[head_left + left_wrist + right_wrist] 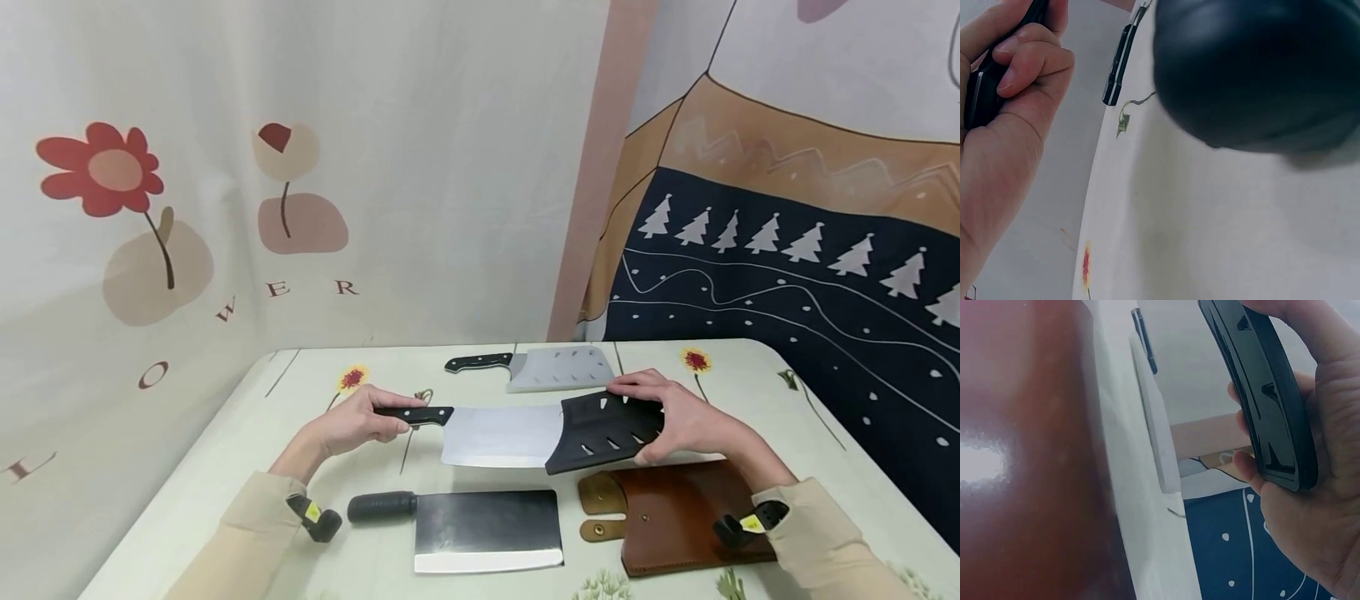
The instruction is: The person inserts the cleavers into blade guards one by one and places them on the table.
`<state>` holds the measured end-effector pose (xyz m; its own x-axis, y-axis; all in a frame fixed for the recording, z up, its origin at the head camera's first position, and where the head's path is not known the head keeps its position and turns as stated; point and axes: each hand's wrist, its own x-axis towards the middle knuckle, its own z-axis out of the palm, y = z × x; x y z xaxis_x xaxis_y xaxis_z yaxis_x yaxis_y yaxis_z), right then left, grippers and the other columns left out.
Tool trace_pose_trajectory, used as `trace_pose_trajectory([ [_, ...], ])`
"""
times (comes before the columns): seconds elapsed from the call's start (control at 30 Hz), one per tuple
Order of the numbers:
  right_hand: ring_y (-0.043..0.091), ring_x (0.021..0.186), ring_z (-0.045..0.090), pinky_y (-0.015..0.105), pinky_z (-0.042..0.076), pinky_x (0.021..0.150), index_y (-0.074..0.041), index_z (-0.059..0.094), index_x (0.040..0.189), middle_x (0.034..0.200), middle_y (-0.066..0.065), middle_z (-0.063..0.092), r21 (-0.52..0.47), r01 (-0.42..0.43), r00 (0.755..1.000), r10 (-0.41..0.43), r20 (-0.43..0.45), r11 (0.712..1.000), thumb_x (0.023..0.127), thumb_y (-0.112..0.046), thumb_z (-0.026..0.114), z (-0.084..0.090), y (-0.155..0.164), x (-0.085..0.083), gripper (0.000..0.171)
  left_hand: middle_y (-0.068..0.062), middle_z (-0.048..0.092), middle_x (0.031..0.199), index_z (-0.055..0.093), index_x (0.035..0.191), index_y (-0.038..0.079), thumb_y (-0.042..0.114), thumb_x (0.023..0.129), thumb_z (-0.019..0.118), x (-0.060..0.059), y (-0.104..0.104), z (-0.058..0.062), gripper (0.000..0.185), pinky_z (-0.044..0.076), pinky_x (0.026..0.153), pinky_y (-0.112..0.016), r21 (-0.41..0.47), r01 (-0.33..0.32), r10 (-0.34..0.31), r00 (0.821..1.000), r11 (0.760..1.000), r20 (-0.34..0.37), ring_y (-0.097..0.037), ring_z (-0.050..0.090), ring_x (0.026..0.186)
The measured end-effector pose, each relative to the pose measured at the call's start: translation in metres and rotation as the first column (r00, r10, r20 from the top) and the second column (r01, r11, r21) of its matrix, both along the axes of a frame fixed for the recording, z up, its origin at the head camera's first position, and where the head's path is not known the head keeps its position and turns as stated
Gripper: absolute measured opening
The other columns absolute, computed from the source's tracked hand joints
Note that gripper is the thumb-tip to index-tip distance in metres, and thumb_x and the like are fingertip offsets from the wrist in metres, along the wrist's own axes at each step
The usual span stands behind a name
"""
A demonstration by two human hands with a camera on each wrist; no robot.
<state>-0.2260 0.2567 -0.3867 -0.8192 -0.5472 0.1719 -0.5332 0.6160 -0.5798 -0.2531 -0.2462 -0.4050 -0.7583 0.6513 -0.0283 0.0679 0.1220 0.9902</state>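
The left hand (352, 425) grips the black handle of a wide steel cleaver (498, 433); its fingers curl around the handle, and the left wrist view shows them (1029, 59) closed on it. The right hand (678, 421) holds a black plastic blade sheath with slanted slots (607, 432), with the fingers on its far edge and the thumb at its near side. In the right wrist view the sheath (1266, 400) lies in the curled hand (1316, 506). The right end of the cleaver blade is inside the sheath, and the rest of the blade is bare. Both things are held above the middle of the pale table with flower prints (225, 467); I cannot tell whether they touch it.

At the far side of the table lies a second cleaver with a black handle (480, 362), its blade covered by a grey translucent sheath (562, 369). At the near side, below the held knife, lies a big rectangular cleaver with a dark blade and a round black handle (480, 529). Just right of it lies a brown leather knife pouch with snap straps (675, 517), under the right forearm. Both arms wear beige sleeves (247, 533), and a small black device with a yellow mark sits on each wrist (315, 517).

Behind the table hangs a light curtain with a red flower (105, 171) on the left, and a dark blue cloth with white trees (787, 275) on the right.
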Motion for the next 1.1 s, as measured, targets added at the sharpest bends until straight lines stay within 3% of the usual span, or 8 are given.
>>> trace_pose_trajectory([
  [0.2,0.035,0.129,0.044,0.057,0.043,0.099,-0.007,0.061,0.142,0.145,0.015,0.052,0.001,0.061,0.998,-0.061,-0.016,0.998,0.063,-0.033,0.091,-0.002,-0.004,-0.003,0.088,-0.025,0.060,0.106,0.056,0.138,-0.013,-0.006,0.094,0.065,-0.003,0.011,-0.001,0.045,0.034,0.059,-0.023,-0.021,-0.037,0.036,0.999,0.999,-0.027,-0.012,0.043,0.065],
  [0.6,0.034,0.127,0.045,0.057,0.043,0.098,-0.005,0.062,0.140,0.143,0.016,0.053,-0.005,0.080,0.995,-0.080,-0.057,0.997,0.062,-0.031,0.092,-0.002,-0.005,-0.004,0.087,-0.018,0.062,0.111,0.057,0.136,-0.013,-0.007,0.093,0.067,0.000,0.017,0.000,0.045,0.034,0.058,-0.022,-0.013,-0.088,0.087,0.996,0.996,-0.026,-0.011,0.042,0.064],
  [0.9,0.036,0.127,0.045,0.057,0.044,0.098,-0.004,0.062,0.140,0.143,0.017,0.054,0.019,0.089,0.995,-0.088,-0.051,0.996,0.064,-0.033,0.093,0.000,-0.006,-0.002,0.087,-0.018,0.062,0.110,0.059,0.133,-0.014,-0.008,0.091,0.067,-0.001,0.018,-0.001,0.043,0.033,0.057,-0.023,-0.013,-0.073,0.072,0.997,0.997,-0.025,-0.011,0.040,0.061],
  [1.1,0.036,0.128,0.045,0.058,0.043,0.099,-0.005,0.062,0.140,0.143,0.016,0.054,0.026,0.062,0.997,-0.061,-0.048,0.998,0.063,-0.035,0.092,0.004,-0.006,0.000,0.088,-0.018,0.063,0.116,0.064,0.132,-0.009,-0.007,0.089,0.071,-0.002,0.018,0.000,0.044,0.035,0.057,-0.021,-0.074,-0.070,0.067,0.997,0.995,-0.045,-0.009,0.040,0.061],
])
